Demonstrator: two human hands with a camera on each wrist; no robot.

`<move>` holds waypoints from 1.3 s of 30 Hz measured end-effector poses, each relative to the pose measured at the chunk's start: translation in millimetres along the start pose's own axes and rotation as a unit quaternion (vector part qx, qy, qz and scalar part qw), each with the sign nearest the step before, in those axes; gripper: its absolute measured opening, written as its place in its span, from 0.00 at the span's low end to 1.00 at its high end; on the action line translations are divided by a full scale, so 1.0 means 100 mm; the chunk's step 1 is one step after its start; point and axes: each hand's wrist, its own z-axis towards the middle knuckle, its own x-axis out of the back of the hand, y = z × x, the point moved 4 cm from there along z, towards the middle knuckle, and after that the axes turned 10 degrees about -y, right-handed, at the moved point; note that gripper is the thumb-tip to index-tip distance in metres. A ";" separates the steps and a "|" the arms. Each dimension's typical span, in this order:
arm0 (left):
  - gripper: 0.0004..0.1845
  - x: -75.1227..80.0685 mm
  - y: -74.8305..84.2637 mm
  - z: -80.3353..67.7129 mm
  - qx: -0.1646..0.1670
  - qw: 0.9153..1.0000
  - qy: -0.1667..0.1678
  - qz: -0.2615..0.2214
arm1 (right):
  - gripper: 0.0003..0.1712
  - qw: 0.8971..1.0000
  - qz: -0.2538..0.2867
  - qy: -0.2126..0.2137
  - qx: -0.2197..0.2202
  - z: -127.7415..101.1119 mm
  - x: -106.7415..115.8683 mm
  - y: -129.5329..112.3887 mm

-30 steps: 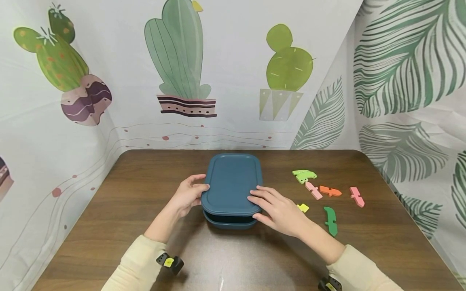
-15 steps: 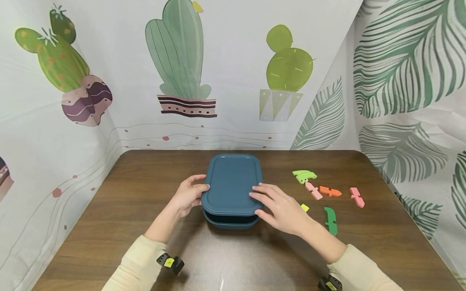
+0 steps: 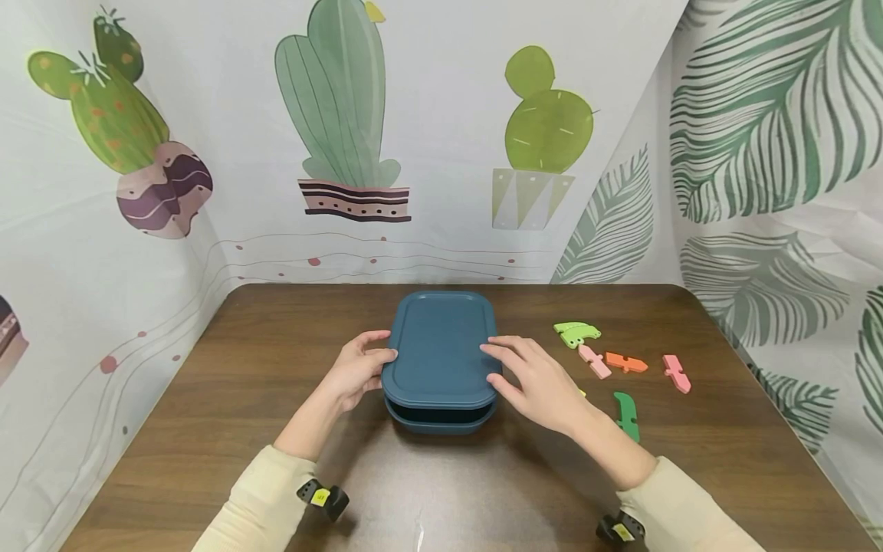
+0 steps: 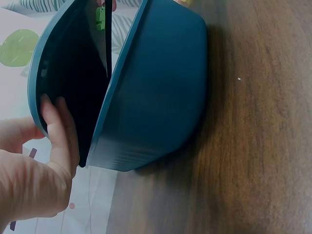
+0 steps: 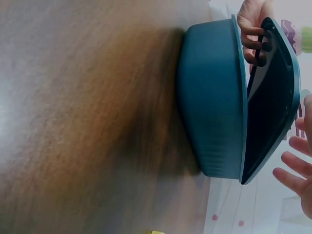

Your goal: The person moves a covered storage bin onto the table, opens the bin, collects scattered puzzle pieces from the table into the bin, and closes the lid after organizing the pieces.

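Note:
A blue rectangular box [image 3: 438, 428] stands on the table, its lid [image 3: 441, 349] tilted over it. A dark gap shows between lid and box at the near end. My left hand [image 3: 355, 370] pinches the lid's left edge, thumb on top; in the left wrist view its fingers [image 4: 56, 126] reach under the lid. My right hand [image 3: 541, 387] is at the lid's right edge, fingers spread. In the right wrist view these fingers [image 5: 295, 163] are straight and hold nothing. The box's inside is mostly dark.
Flat coloured pieces lie right of the box: light green [image 3: 578, 333], pale pink [image 3: 595, 362], orange [image 3: 626, 363], pink [image 3: 677, 373] and dark green [image 3: 626, 415]. A yellow piece is mostly hidden behind my right hand. A printed cloth [image 3: 448, 153] hangs behind the table [image 3: 276, 337].
My right hand has drawn back a little to the right along the lid's edge, covering more of the yellow piece. My left hand and the lid stay in place.

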 end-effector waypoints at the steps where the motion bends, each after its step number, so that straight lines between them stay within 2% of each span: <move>1: 0.26 0.00 0.00 0.00 0.000 1.000 0.000 -0.001 | 0.25 1.000 0.005 -0.001 -0.007 0.01 0.00 0.01; 7: 0.27 0.00 0.01 0.00 -0.004 1.000 -0.003 -0.003 | 0.25 0.998 0.038 -0.003 -0.049 0.05 -0.01 0.08; 12: 0.27 0.00 0.01 -0.01 -0.006 1.000 -0.008 -0.003 | 0.24 0.992 0.075 -0.008 -0.097 0.07 -0.02 0.14; 21: 0.27 -0.01 0.00 0.01 -0.006 1.000 -0.005 -0.005 | 0.25 0.974 0.138 -0.037 -0.178 0.08 -0.07 0.25; 30: 0.27 0.00 -0.02 0.02 -0.007 1.000 -0.003 -0.011 | 0.26 0.949 0.203 -0.059 -0.235 0.11 -0.12 0.31; 34: 0.28 -0.01 0.00 0.00 -0.007 1.000 -0.010 -0.010 | 0.27 0.926 0.262 -0.080 -0.261 0.11 -0.15 0.32; 39: 0.28 -0.01 0.00 -0.01 -0.007 1.000 -0.014 -0.009 | 0.28 0.881 0.341 -0.104 -0.311 0.13 -0.19 0.33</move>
